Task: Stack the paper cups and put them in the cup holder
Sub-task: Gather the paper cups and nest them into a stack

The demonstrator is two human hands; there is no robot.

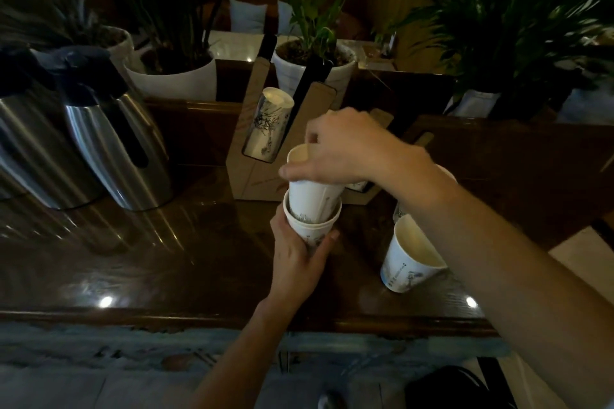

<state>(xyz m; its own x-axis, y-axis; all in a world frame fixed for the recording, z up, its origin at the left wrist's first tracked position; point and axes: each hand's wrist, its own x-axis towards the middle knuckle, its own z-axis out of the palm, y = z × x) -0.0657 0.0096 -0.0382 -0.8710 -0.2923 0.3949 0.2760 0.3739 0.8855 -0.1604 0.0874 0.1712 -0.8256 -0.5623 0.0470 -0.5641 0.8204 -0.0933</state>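
My left hand (295, 259) grips a white printed paper cup (312, 229) from below, above the dark wooden counter. My right hand (345, 153) holds a second paper cup (312, 196) by its rim, its base sunk partway into the lower cup. A third cup (408, 259) stands on the counter to the right, partly behind my right forearm. The brown cardboard cup holder (255, 149) stands behind my hands, with a stack of cups (269, 123) lying tilted in its left slot. Its right slot is mostly hidden by my right hand.
Two steel thermos jugs (109, 143) with black lids stand at the left of the counter (166, 259). White pots with green plants (312, 70) line the ledge behind the holder. The counter's front edge runs just below my left wrist.
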